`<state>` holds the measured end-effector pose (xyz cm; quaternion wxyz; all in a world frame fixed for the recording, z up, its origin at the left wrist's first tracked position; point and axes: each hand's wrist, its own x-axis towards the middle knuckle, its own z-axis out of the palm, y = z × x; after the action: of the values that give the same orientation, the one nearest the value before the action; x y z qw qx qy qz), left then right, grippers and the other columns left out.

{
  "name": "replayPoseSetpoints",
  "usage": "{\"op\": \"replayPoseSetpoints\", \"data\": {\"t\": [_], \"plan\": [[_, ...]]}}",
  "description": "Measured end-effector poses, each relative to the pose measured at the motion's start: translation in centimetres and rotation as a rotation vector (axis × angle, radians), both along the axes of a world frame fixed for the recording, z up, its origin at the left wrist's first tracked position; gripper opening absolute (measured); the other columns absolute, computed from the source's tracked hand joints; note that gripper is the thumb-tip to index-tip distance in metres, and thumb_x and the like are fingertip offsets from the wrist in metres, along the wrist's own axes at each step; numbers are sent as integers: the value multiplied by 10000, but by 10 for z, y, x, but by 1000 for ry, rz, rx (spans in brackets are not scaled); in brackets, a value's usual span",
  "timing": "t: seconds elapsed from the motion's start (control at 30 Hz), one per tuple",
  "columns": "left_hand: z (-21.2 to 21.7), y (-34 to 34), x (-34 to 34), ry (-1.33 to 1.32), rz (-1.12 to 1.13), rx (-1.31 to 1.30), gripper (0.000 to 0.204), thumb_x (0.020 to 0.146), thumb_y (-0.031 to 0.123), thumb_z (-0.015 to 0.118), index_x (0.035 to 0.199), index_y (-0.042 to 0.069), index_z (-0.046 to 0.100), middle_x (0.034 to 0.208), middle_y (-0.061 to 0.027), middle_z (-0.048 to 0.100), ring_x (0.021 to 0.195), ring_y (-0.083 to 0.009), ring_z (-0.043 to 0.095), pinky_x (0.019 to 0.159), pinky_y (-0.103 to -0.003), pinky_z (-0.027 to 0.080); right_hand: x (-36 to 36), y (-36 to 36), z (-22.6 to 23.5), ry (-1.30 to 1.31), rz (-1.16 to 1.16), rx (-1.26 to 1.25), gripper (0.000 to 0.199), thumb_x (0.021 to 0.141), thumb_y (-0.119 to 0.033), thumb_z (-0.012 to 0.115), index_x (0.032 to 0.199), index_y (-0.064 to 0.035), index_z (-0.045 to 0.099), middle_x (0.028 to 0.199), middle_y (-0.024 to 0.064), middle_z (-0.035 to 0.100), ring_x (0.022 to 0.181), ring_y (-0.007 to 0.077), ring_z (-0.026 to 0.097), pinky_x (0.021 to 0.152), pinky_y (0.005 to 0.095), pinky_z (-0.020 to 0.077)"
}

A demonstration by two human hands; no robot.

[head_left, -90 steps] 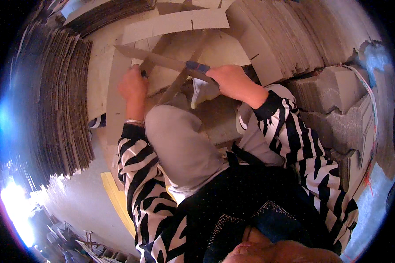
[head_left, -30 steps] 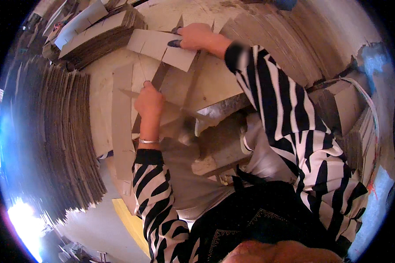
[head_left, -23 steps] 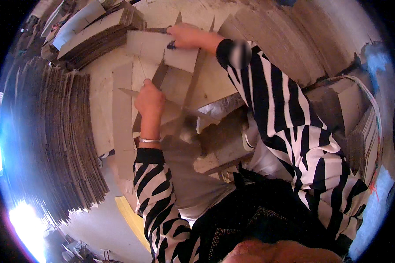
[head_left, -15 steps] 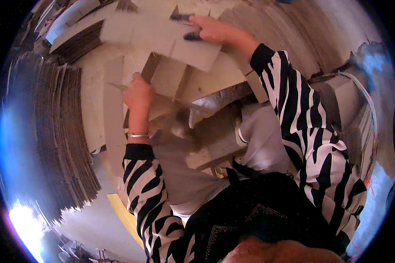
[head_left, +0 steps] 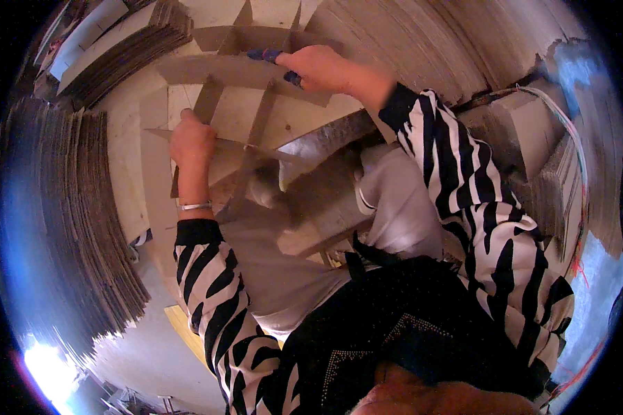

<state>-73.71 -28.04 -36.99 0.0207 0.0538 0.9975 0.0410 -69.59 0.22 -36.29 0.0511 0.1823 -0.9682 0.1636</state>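
A lattice of slotted cardboard strips stands on the pale work surface in front of me. My left hand (head_left: pixel 192 142) is closed around the left end of its near cross strip (head_left: pixel 256 148). Two lengthwise dividers (head_left: pixel 208 101) run away from that strip. Across their far ends lies another long cardboard strip (head_left: pixel 211 72). My right hand (head_left: pixel 313 68), with dark covers on its fingertips, is at the right part of this far strip, thumb and finger pinched about its edge. Exactly how the far strip sits in the slots is hard to make out.
Beyond the far strip stands another crossed cardboard piece (head_left: pixel 246 39). Tall stacks of cardboard (head_left: pixel 66 214) rise at the left, with a smaller stack (head_left: pixel 128 52) at the far left. More sheets (head_left: pixel 422 52) lie at the far right. A pale cord (head_left: pixel 557 114) hangs at the right.
The far strip, a blurred broad face under my right hand before, now stands more edge-on across the dividers. My right hand has come slightly nearer; my left hand and the lattice appear further left.
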Motion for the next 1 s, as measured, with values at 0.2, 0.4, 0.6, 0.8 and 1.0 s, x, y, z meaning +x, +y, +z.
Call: {"op": "replayPoseSetpoints", "data": {"t": [0.2, 0.4, 0.6, 0.8, 1.0], "plan": [[2, 5, 5, 9, 17, 9, 242, 833, 150, 502, 1042, 35, 544, 976, -234, 671, 936, -422, 643, 766, -510, 513, 23, -19, -5, -3, -109, 35, 359, 729, -68, 623, 1078, -114, 553, 838, 140, 656, 840, 367, 646, 663, 509, 497], [-2, 0, 4, 29, 31, 1, 236, 837, 162, 506, 1029, 34, 556, 980, -232, 673, 930, -416, 646, 769, -509, 511, 31, -34, -8, 5, -190, 2, 344, 722, -33, 595, 1055, -112, 564, 838, 157, 649, 819, 380, 631, 665, 494, 496], [-3, -5, 3, 5, 12, 19, 248, 829, 186, 510, 1020, 42, 574, 991, -227, 672, 945, -411, 643, 791, -505, 504, 39, -44, -24, -9, -204, 86, 333, 766, -62, 581, 1093, -125, 563, 846, 144, 654, 809, 366, 641, 647, 492, 501], [6, -2, -3, -23, -8, -15, 252, 828, 192, 514, 1029, 61, 592, 1000, -214, 673, 953, -406, 641, 792, -495, 508, 27, -46, -24, 19, -178, 107, 299, 796, -132, 614, 1093, -145, 581, 862, 115, 665, 842, 345, 655, 639, 478, 516], [14, -15, -1, -61, -1, -15, 268, 828, 218, 548, 1049, 72, 587, 1036, -178, 672, 991, -378, 633, 800, -490, 507, 22, -52, -18, -85, -117, 68, 300, 810, -147, 595, 1108, -136, 570, 898, 136, 668, 868, 355, 653, 666, 503, 510]]}}
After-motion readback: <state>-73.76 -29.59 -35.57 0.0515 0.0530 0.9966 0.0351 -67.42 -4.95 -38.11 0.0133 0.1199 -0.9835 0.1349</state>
